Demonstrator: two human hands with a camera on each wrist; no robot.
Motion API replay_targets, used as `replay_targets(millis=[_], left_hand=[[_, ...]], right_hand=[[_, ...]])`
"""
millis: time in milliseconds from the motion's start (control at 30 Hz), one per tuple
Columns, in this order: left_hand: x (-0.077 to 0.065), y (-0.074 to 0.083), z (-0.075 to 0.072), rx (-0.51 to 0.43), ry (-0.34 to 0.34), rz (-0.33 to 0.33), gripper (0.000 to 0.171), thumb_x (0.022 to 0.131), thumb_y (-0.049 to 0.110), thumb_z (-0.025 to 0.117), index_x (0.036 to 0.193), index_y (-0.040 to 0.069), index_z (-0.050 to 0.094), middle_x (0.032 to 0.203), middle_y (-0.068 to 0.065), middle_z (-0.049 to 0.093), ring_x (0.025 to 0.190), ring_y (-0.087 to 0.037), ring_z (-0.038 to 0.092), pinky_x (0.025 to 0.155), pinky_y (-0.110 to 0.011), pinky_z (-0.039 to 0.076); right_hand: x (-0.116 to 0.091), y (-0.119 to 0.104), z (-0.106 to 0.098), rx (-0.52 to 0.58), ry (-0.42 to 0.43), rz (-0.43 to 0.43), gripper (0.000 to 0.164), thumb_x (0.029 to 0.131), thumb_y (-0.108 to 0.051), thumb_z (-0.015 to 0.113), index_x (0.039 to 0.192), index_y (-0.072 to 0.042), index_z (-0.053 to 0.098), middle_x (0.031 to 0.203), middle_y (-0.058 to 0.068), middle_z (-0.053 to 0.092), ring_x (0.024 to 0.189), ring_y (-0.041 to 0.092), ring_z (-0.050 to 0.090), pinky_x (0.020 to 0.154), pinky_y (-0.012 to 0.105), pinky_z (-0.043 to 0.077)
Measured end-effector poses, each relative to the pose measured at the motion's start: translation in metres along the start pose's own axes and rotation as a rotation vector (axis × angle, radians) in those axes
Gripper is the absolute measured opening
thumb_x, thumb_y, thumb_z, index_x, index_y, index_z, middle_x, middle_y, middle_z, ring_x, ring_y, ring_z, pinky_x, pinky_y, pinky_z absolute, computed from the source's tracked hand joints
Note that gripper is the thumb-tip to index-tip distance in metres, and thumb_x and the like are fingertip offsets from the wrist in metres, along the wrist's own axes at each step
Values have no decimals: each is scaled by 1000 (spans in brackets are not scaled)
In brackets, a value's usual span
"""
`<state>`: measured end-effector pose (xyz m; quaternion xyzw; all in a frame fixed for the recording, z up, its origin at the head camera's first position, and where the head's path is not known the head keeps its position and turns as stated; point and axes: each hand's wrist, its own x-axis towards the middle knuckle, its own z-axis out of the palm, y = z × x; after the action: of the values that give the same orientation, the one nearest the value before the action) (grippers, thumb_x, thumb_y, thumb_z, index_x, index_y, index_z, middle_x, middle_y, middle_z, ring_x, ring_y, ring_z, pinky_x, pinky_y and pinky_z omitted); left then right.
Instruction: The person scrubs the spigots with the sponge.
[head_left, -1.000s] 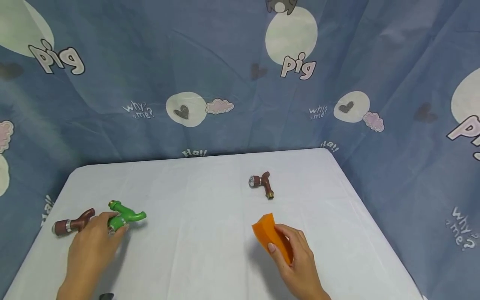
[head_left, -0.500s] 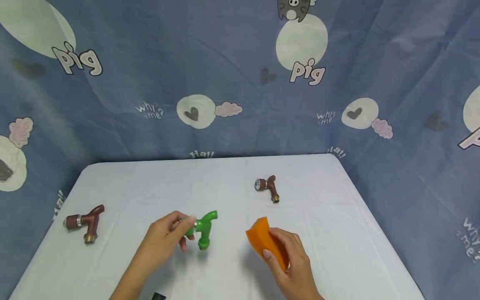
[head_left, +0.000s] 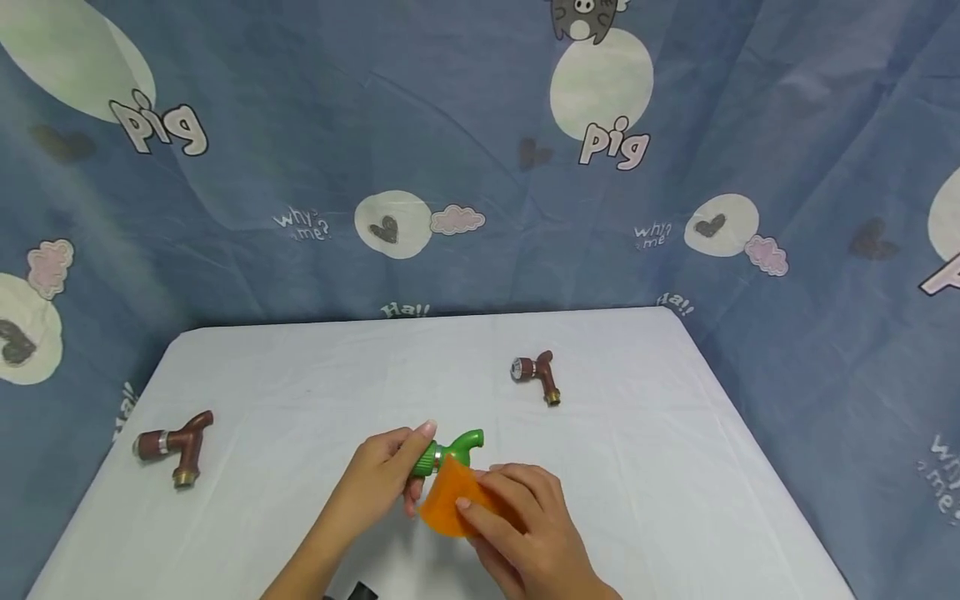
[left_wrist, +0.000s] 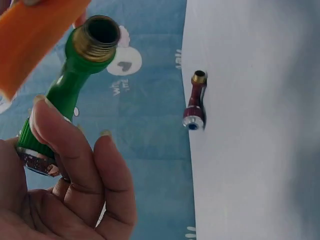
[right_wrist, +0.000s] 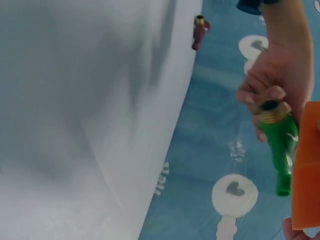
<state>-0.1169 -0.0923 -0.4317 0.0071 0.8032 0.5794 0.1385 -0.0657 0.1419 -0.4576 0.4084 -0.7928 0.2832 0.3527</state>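
Observation:
In the head view my left hand (head_left: 375,479) grips a green tap (head_left: 461,447) by its ribbed knob, over the front middle of the table. The left wrist view shows the tap's threaded brass inlet (left_wrist: 95,42), with the fingers curled around the knob end. My right hand (head_left: 534,533) pinches a bent orange sponge (head_left: 444,506) between thumb and fingers. That sponge lies against the tap's body in the head view and hides its inlet. In the right wrist view the orange sponge (right_wrist: 306,175) stands right beside the green tap (right_wrist: 277,142).
A brown tap (head_left: 180,443) lies at the left of the white table (head_left: 315,375). Another brown tap (head_left: 540,372) lies toward the back right. Behind the table hangs a blue printed cloth (head_left: 465,267).
My left hand has lifted the green tap from beside the left brown tap and carried it right to the middle. My right hand has brought the sponge left onto it.

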Motion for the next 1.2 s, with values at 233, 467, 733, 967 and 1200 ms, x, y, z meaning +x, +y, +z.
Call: replay_targets(millis=[233, 467, 733, 967, 1200], left_hand=[[-1, 2, -1, 11, -34, -10, 64, 105, 62, 51, 77, 5, 64, 55, -7, 55, 46, -26, 59, 50, -35, 56], [0, 1, 0, -10, -40, -22, 63, 104, 61, 54, 78, 3, 60, 55, -7, 55, 44, -25, 57, 49, -37, 55], [9, -2, -2, -70, 12, -29, 64, 101, 64, 56, 82, 3, 55, 55, -10, 55, 42, -26, 58, 48, -44, 58], [17, -5, -4, -139, 7, 0, 56, 108, 53, 53, 91, 0, 59, 62, -11, 58, 45, -24, 57, 52, -38, 61], [17, -10, 2, -152, -80, 40, 57, 110, 52, 48, 88, 1, 60, 61, -9, 58, 44, -20, 58, 52, -38, 62]], right_hand=[[5, 10, 3, -18, -65, 30, 28, 109, -29, 60, 133, -19, 71, 136, 9, 63, 118, 29, 57, 102, 38, 50], [4, 30, -2, -57, -1, 129, 30, 110, -31, 56, 130, -15, 73, 132, 12, 63, 114, 32, 58, 107, 31, 50], [2, 39, -4, -60, 37, 245, 37, 108, -37, 58, 130, -9, 70, 132, 13, 63, 114, 32, 56, 107, 20, 43], [8, 24, 3, 16, -7, 168, 38, 108, -34, 60, 135, -8, 67, 137, 12, 61, 119, 30, 55, 111, 23, 45], [16, 22, 10, -1, -34, 79, 32, 109, -29, 60, 133, -12, 70, 136, 10, 63, 119, 30, 56, 109, 34, 48]])
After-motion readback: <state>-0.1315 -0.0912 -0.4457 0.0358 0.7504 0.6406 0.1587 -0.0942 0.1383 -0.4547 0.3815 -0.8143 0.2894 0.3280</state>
